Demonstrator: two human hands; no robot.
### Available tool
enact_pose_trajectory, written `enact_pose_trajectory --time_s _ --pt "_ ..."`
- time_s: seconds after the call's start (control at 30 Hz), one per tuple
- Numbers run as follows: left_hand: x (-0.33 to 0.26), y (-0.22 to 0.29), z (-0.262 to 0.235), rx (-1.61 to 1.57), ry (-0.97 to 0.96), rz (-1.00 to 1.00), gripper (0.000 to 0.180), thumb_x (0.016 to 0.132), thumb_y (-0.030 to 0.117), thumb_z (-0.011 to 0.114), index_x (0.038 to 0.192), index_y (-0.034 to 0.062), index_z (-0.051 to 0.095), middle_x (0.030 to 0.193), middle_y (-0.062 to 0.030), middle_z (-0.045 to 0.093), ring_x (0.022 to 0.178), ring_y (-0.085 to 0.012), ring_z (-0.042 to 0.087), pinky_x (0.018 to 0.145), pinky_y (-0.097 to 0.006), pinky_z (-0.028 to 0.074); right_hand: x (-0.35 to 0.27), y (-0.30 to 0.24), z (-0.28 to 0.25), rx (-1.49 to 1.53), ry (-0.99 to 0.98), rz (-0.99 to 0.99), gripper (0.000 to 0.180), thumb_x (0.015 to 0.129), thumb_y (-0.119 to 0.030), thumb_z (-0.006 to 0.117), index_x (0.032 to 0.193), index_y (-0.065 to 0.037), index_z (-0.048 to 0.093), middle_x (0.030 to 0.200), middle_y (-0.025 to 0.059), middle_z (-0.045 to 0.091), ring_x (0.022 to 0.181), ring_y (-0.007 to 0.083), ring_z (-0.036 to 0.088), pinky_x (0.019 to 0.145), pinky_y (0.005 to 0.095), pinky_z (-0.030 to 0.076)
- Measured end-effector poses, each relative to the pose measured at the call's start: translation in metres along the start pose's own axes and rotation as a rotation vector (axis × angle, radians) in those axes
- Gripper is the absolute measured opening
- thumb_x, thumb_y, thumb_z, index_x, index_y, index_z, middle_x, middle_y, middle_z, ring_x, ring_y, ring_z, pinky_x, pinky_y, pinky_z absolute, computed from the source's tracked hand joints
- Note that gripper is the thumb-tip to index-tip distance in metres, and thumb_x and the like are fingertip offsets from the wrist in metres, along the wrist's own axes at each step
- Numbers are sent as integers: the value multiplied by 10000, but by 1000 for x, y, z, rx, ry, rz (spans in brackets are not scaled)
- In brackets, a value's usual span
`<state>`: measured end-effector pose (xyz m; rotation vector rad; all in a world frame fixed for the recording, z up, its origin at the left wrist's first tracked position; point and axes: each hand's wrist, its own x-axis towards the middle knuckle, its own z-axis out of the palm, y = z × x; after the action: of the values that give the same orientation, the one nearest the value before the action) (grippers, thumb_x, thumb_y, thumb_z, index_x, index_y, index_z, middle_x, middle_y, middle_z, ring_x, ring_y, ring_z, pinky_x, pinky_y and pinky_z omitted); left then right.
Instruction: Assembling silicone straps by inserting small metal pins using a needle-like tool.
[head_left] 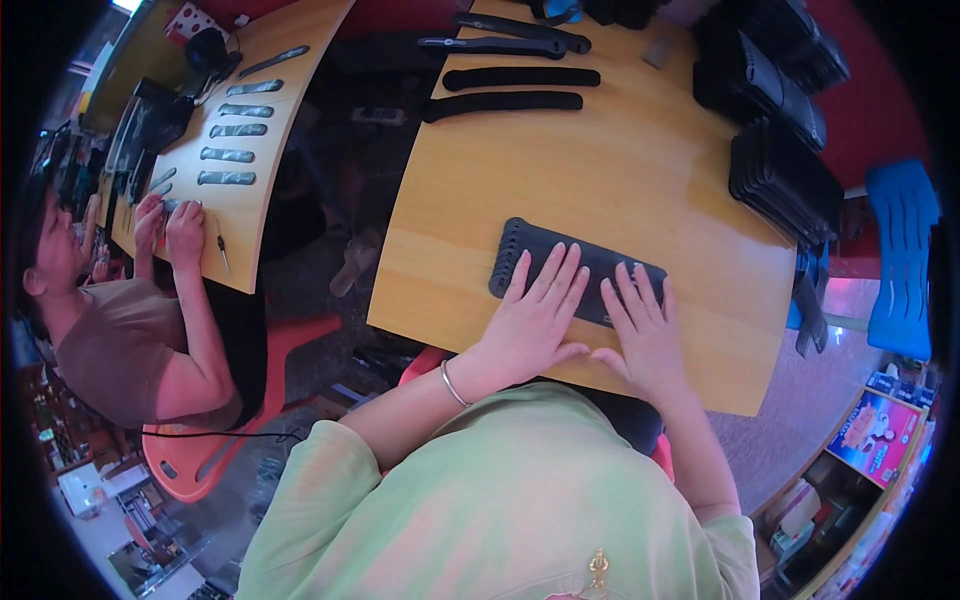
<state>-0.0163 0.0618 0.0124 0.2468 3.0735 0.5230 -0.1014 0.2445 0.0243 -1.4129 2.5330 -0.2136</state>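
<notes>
A dark, flat, oblong bundle [575, 246] lies on the wooden table near its front edge. Its left end shows a row of several rounded, overlapping tips, like strips laid one over another; I cannot make out exactly what they are. My left hand [530, 318] rests palm down on the middle of the bundle, fingers stretched out and thumb pointing right. Beside it, my right hand [645, 335] lies flat over the bundle's right part with its fingers spread. Neither hand grips anything. The two thumbs almost meet at the bundle's near side.
Several long black strips [522, 77] lie at the table's far left. Stacks of black pieces [785, 180] line its right edge. A blue slatted chair back [900, 255] stands to the right. At the left, a co-worker [125, 350] handles something at another table [235, 215] bearing short dark strips.
</notes>
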Motion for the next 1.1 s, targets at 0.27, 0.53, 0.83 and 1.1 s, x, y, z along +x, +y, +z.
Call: enact_pose_trajectory --time_s 0.27,0.53,0.83,1.1 --pt "1 -3 -8 29 -16 14 875 783 545 559 1365 -54 299 1457 -251 204 1384 -358 144 1100 -520 88 9 2 -8 18 -15 27 815 726 -437 672 1398 -118 340 1486 93 244 1390 258 179 1113 522 81" --pt "20 -15 -10 -12 79 38 928 765 616 526 1359 -62 305 1459 -231 222 1390 -320 155 1114 -485 94 23 4 -11 -14 9 19 787 741 -392 661 1403 -122 330 1488 96 241 1392 256 175 1104 553 69" --pt "19 -26 -9 43 25 105 842 814 581 498 1375 -19 314 1467 -169 255 1382 -283 195 1113 -476 121 25 21 1 -13 -38 -30 835 732 -373 674 1414 -85 289 1484 111 242 1390 260 181 1114 521 91" --pt "21 -34 -7 101 121 126 622 887 425 477 1387 78 348 1467 -84 288 1371 -241 229 1115 -464 146 25 -5 -9 -80 0 74 811 753 -328 675 1414 -74 281 1484 117 242 1390 255 180 1123 485 101"
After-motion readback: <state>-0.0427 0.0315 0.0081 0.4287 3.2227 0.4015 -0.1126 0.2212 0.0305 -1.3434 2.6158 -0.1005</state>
